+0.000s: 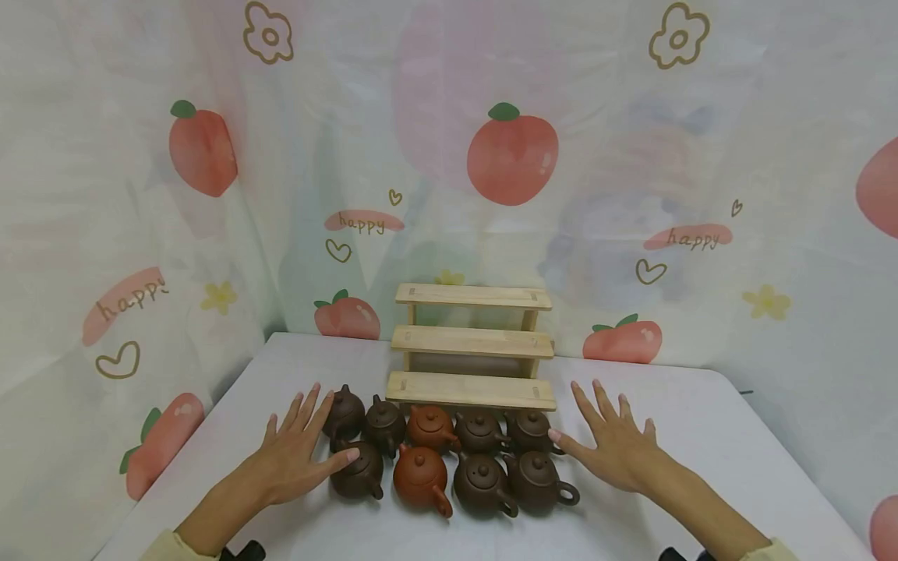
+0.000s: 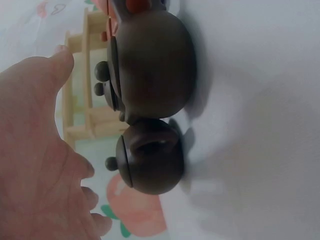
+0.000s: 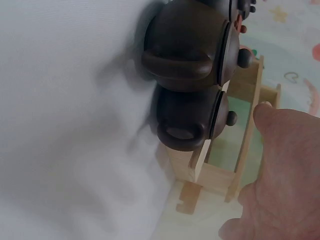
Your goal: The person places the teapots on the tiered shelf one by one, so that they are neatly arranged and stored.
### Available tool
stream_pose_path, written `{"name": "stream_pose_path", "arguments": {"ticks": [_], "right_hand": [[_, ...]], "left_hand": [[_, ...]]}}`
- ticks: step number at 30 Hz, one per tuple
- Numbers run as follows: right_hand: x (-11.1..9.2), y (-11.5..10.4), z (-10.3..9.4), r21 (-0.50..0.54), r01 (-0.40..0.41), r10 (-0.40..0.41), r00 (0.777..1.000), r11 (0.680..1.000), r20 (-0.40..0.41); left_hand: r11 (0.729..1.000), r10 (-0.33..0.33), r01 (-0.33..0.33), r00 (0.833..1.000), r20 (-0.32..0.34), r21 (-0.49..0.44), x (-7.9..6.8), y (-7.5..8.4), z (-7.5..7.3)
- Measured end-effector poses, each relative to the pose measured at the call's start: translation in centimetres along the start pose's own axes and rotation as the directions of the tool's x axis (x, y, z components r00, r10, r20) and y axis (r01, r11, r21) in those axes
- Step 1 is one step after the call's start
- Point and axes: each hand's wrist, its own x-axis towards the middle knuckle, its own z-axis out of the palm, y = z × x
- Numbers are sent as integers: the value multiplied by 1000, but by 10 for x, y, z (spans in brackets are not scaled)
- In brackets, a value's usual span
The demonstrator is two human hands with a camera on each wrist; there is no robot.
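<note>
Several small clay teapots stand in two rows on the white table, most dark brown like the front one [image 1: 480, 485], two of them reddish, such as the front reddish teapot [image 1: 419, 477]. My left hand [image 1: 289, 461] spreads its fingers over the left end of the rows, its thumb overlapping a dark teapot [image 1: 360, 472] in the head view. On the other side my right hand [image 1: 617, 446] is spread too, thumb tip near the back right teapot [image 1: 528, 427]. Neither hand holds anything. Each wrist view shows the palm raised beside dark teapots [image 2: 155, 65] [image 3: 187, 45].
Directly behind the teapots stands a three-step wooden shelf [image 1: 471, 389] with bare planks. A white cloth backdrop [image 1: 449, 257] printed with peaches rises along the back and sides of the table [image 1: 631, 514].
</note>
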Motion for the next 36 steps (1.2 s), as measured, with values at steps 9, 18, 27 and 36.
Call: {"name": "stream_pose_path", "arguments": {"ticks": [9,18,27,36], "right_hand": [[-1,0,-1,-7,2,-2,1000,1000,5],[4,1,-3,1,11,-11,1000,1000,7],[6,7,-4,105,66,-65,998,992,-15],[3,10,-1,204,112,-107,994,973,-35]], "left_hand": [[1000,-3,3,1000,6,-9,0,-3,0],[1000,-3,3,1000,11,-21,4,-2,-5],[998,35,-36,999,-13,-48,14,0,-9],[994,74,-73,997,14,-81,29,3,-9]]}}
